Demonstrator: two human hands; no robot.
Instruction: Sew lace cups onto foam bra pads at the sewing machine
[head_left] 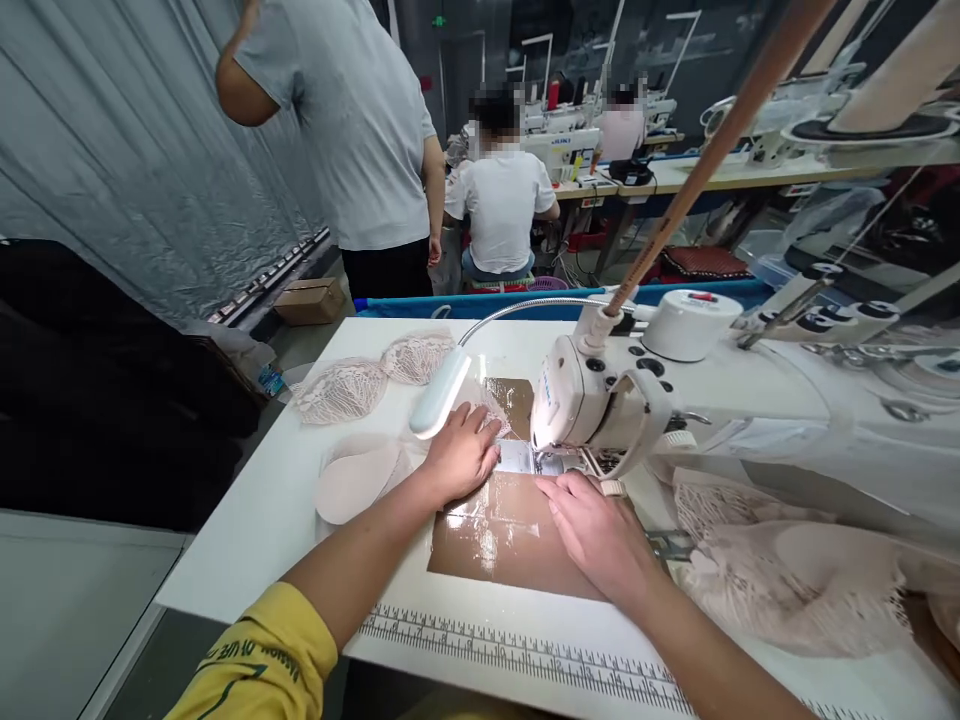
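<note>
Left grip: palm down, fingers slightly spread.
Right grip: fingers close together; whether they pinch anything, cannot tell.
Lace piece: just beyond the left grip's fingers.
Sewing machine: just beyond the right grip.
Lace cups: on the bench, left of the left grip.

Left wall: grey-blue sheeting, hanging in folds. Back wall dark grey, small green light up high. Floor grey; cardboard box sits on it near the sheeting. Rear table, pale top, carries white sewing machines. Red patterned seat just this side of it. Front table white. Black drape far left.
</note>
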